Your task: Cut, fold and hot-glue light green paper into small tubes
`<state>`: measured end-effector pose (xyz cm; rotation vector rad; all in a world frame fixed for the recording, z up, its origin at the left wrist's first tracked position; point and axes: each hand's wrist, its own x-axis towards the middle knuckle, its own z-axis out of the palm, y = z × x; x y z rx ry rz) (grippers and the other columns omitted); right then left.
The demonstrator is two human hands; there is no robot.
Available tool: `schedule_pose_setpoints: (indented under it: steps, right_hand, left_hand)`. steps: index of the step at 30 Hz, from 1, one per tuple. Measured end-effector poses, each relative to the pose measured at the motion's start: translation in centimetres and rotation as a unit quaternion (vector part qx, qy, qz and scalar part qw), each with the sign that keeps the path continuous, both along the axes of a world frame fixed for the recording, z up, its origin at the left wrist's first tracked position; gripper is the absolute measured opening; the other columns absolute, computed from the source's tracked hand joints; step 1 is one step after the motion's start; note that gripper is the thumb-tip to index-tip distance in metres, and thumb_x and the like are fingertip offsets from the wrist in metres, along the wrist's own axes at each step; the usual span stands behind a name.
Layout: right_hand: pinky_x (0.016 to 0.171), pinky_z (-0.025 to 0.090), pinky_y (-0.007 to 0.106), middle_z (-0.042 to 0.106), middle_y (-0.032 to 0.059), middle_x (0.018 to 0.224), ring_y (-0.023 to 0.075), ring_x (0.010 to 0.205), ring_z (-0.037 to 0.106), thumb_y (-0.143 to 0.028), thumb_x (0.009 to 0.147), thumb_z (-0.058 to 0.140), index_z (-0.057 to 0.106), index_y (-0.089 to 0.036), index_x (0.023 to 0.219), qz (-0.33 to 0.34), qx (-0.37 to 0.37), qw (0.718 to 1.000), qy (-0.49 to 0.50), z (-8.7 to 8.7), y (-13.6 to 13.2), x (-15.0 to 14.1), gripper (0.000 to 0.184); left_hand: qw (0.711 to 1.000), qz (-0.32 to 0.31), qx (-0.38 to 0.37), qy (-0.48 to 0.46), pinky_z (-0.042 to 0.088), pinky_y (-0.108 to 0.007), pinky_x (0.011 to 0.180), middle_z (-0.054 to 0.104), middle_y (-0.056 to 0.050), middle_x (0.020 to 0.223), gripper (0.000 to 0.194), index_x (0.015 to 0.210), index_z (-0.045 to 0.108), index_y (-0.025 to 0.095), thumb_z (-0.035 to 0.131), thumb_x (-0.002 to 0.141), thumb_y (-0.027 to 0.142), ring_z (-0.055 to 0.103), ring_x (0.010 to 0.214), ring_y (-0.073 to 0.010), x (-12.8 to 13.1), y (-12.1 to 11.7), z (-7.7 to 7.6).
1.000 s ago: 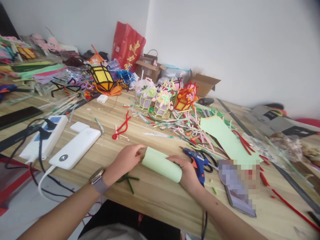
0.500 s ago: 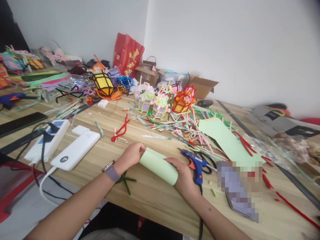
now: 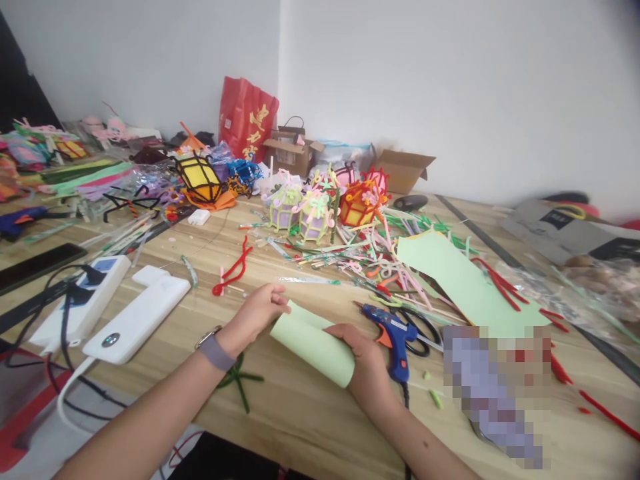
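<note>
A roll of light green paper lies slanted on the wooden table in front of me. My left hand, a watch on its wrist, is curled at the roll's upper left end and grips it. My right hand is wrapped round the roll's lower right end. A blue glue gun lies just right of my right hand. A dark green pipe-cleaner shape rests under my left wrist.
A flat green paper sheet with red pipe cleaners lies to the right. Black scissors, small lanterns, a yellow lantern, scattered pipe cleaners, a white power bank, a power strip and a red bag surround it.
Both hands stayed on the green roll, which has shifted slightly towards me and to the left. The camera view has tilted a little.
</note>
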<state>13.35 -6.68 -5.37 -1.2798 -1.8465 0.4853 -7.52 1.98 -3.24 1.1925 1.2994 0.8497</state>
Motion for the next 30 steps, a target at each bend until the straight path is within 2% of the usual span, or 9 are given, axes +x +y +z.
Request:
schedule_pose_setpoints:
  steps: [3, 6, 9, 12, 14, 18, 21, 27, 30]
  right_hand:
    - [0.072, 0.054, 0.034, 0.073, 0.0071, 0.092, 0.0251, 0.085, 0.069, -0.003, 0.059, 0.054, 0.066, -0.021, 0.097, 0.016, 0.033, 0.999, -0.005, 0.3, -0.1, 0.1, 0.044]
    - [0.070, 0.053, 0.034, 0.071, 0.0072, 0.092, 0.0244, 0.084, 0.067, -0.006, 0.066, 0.059, 0.064, -0.022, 0.100, 0.001, 0.101, 0.995, -0.009, 1.1, -0.4, 0.5, 0.039]
    - [0.073, 0.051, 0.036, 0.069, 0.0059, 0.091, 0.0228, 0.085, 0.065, -0.009, 0.078, 0.059, 0.063, -0.024, 0.103, -0.010, 0.179, 0.984, -0.019, 2.6, -0.8, 1.3, 0.030]
    - [0.082, 0.048, 0.042, 0.068, 0.0039, 0.090, 0.0215, 0.085, 0.065, -0.010, 0.090, 0.050, 0.064, -0.027, 0.105, 0.000, 0.240, 0.970, -0.049, 3.9, -1.4, 1.9, 0.027]
    - [0.086, 0.046, 0.045, 0.067, 0.0041, 0.091, 0.0228, 0.091, 0.063, -0.013, 0.092, 0.050, 0.067, -0.029, 0.101, -0.027, 0.255, 0.964, -0.062, 4.4, -1.8, 2.1, 0.025]
    - [0.090, 0.047, 0.049, 0.057, 0.0084, 0.115, 0.0289, 0.114, 0.054, -0.018, 0.089, 0.060, 0.073, -0.033, 0.091, -0.116, 0.226, 0.967, 0.006, 4.5, -2.6, 2.0, 0.020]
    - [0.093, 0.047, 0.051, 0.052, 0.0081, 0.127, 0.0303, 0.120, 0.052, -0.020, 0.089, 0.060, 0.074, -0.034, 0.090, -0.105, 0.199, 0.972, 0.067, 4.3, -2.7, 2.1, 0.020]
    - [0.082, 0.053, 0.049, 0.064, 0.0099, 0.112, 0.0302, 0.103, 0.062, -0.021, 0.090, 0.057, 0.074, -0.032, 0.095, -0.073, 0.176, 0.979, 0.066, 4.6, -2.4, 3.0, 0.021]
    - [0.080, 0.054, 0.048, 0.065, 0.0097, 0.109, 0.0299, 0.101, 0.063, -0.020, 0.090, 0.057, 0.072, -0.032, 0.096, -0.062, 0.148, 0.986, 0.050, 4.8, -2.4, 3.3, 0.020]
  left_hand:
    - [0.996, -0.009, -0.037, -0.075, 0.047, -0.029, 0.070, 0.068, -0.003, 0.080, 0.053, 0.102, 0.059, 0.012, 0.074, 0.051, 0.017, 0.066, 0.077, -0.0195, 0.5, 0.2, 0.4]
    - [0.987, -0.016, -0.051, -0.150, 0.046, -0.028, 0.063, 0.068, -0.001, 0.076, 0.068, 0.116, 0.053, 0.012, 0.077, 0.053, 0.022, 0.065, 0.067, -0.0176, 1.2, -0.2, 1.1]
    - [0.983, -0.019, -0.032, -0.181, 0.046, -0.026, 0.058, 0.068, 0.001, 0.074, 0.076, 0.126, 0.049, 0.014, 0.078, 0.057, 0.026, 0.064, 0.062, -0.0164, 2.0, -1.2, 2.3]
    - [0.984, -0.013, -0.011, -0.175, 0.046, -0.025, 0.057, 0.070, -0.002, 0.081, 0.067, 0.122, 0.056, 0.017, 0.077, 0.059, 0.027, 0.066, 0.065, -0.0165, 2.8, -2.4, 3.5]
    - [0.985, -0.010, 0.004, -0.172, 0.046, -0.023, 0.057, 0.071, -0.004, 0.085, 0.054, 0.112, 0.064, 0.016, 0.076, 0.061, 0.029, 0.067, 0.069, -0.0170, 3.3, -3.2, 4.0]
    - [0.982, -0.001, 0.041, -0.182, 0.047, -0.022, 0.057, 0.072, -0.005, 0.083, 0.037, 0.095, 0.071, 0.016, 0.076, 0.061, 0.032, 0.066, 0.069, -0.0167, 3.8, -4.1, 4.2]
    - [0.981, 0.008, 0.066, -0.183, 0.049, -0.023, 0.057, 0.074, -0.005, 0.081, 0.031, 0.089, 0.073, 0.017, 0.076, 0.063, 0.033, 0.066, 0.068, -0.0167, 3.7, -4.6, 4.0]
    - [0.981, -0.010, 0.127, -0.146, 0.055, -0.026, 0.068, 0.076, -0.007, 0.089, 0.024, 0.089, 0.075, 0.018, 0.073, 0.073, 0.036, 0.070, 0.078, -0.0206, 3.0, -5.4, 4.0]
    - [0.977, -0.032, 0.155, -0.141, 0.055, -0.026, 0.072, 0.076, -0.007, 0.090, 0.021, 0.088, 0.076, 0.019, 0.071, 0.077, 0.035, 0.071, 0.080, -0.0204, 2.8, -5.5, 4.1]
